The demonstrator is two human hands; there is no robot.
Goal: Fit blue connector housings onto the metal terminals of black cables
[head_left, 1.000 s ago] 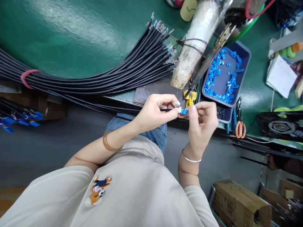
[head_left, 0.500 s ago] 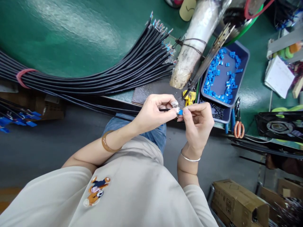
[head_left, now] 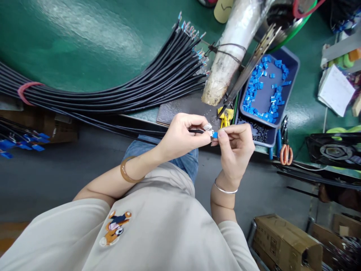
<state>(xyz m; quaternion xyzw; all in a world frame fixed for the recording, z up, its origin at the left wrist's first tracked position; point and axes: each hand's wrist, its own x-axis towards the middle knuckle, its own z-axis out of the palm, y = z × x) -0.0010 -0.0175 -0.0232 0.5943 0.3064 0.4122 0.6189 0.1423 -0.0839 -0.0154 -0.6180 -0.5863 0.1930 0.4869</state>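
Observation:
My left hand (head_left: 187, 132) pinches a black cable (head_left: 197, 131) close to its stripped end, where thin wires show at the fingertips. Between thumb and forefinger, my right hand (head_left: 235, 145) grips a small blue connector (head_left: 215, 134). Connector and wire ends meet in the gap between the two hands; how far the wires sit inside it is too small to tell. Beyond my left hand lies a thick bundle of black cables (head_left: 126, 96) with stripped, coloured wire ends, tied by a red band (head_left: 26, 92).
Right of the hands, a grey bin (head_left: 295, 71) of blue connectors overlaps another bin with small black parts (head_left: 258, 131). Orange-handled scissors (head_left: 286, 154), a yellow tool (head_left: 225, 117) and a wrapped tube (head_left: 225, 71) are close by. Cardboard boxes (head_left: 287, 241) stand at lower right.
Both hands keep their grip, with the connector and wire ends still together and only slight finger movement. The view has shifted a little, so the bins appear slightly further right.

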